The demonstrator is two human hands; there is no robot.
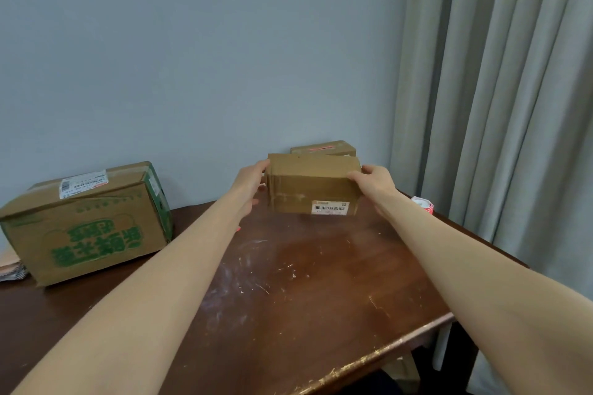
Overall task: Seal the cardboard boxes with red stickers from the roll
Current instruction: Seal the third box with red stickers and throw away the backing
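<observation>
The small box (313,184) is over the far middle of the table (305,282), held between both hands and, as far as I can tell, lifted just clear of the wood. The left hand (253,183) grips its left end and the right hand (373,184) its right end. On each hand the thumb lies by the top edge and the fingers curl round the end.

The likely trouble is that the grip is only on the two ends. A squeeze could buckle the soft walls, or the box could tip forward and drop. If it swings back, it may knock the far box (324,149) just behind it, which carries a red strip on top. The sticker roll (423,204) sits at the right edge near the curtain (497,90), where an elbow could push it off.

The small box is plain brown cardboard, creased, with old tape marks and a white barcode label low on its near face. The big box (86,221) at the left is rectangular too, printed in green, with a label on its lid. The table is dark, glossy wood, scratched and scuffed pale, with a chipped near edge. The curtain hangs in soft grey folds.
</observation>
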